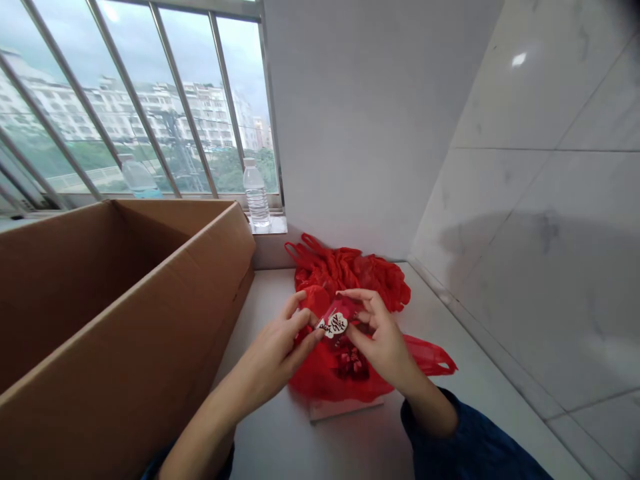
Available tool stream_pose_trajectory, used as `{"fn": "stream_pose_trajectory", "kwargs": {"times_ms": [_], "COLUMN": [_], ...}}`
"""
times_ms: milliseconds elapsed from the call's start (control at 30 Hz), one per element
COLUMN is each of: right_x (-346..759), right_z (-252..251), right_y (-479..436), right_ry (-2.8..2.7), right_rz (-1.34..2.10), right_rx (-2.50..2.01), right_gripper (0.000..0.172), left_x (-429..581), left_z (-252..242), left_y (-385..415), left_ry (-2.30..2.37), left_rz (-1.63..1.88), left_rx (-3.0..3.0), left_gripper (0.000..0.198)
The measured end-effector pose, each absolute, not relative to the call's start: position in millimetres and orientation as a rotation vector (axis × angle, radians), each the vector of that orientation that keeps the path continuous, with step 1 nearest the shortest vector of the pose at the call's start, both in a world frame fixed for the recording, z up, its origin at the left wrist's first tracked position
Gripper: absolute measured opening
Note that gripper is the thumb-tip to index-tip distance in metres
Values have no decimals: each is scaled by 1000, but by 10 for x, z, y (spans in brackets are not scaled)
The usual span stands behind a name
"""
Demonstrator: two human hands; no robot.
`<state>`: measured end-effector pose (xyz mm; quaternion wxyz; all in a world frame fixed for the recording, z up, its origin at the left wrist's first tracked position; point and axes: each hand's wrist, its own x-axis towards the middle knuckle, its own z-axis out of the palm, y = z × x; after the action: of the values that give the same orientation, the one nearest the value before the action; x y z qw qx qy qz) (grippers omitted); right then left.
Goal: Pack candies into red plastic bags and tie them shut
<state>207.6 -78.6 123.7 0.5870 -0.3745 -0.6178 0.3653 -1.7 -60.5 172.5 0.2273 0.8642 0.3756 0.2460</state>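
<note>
Head view: 1 red packet is pinched by the left hand and right hand over a red bag, right of a cardboard box.

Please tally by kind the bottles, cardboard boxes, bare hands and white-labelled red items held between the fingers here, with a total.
Bottles: 2 (left one, right one)
Cardboard box: 1
Bare hands: 2 (left hand, right hand)
White-labelled red item: 1
Total: 6

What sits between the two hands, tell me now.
In the head view, a small red packet with a white label, held between the left hand and right hand.
</note>
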Motion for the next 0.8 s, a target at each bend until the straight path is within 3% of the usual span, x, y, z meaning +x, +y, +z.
{"fn": "stream_pose_trajectory", "kwargs": {"times_ms": [167, 333, 633, 800], "right_x": [2016, 2037, 2197, 2211], "right_z": [1274, 1344, 1397, 1403], "right_y": [-806, -842, -901, -887], "right_ry": [-1251, -1368, -1788, -1527], "right_rz": [1255, 1114, 901, 935], "right_rx": [-771, -945, -1039, -1010], "right_gripper": [24, 19, 41, 24], "left_x": [46, 49, 7, 4], "left_z": [1676, 1662, 1697, 1729], "left_y": [-583, -608, -546, -572], "left_ry": [1106, 1114, 1179, 1093], "left_rz": [872, 722, 824, 818], "left_rx": [2344, 2397, 2328, 2290], "left_gripper": [29, 35, 32, 34]}}
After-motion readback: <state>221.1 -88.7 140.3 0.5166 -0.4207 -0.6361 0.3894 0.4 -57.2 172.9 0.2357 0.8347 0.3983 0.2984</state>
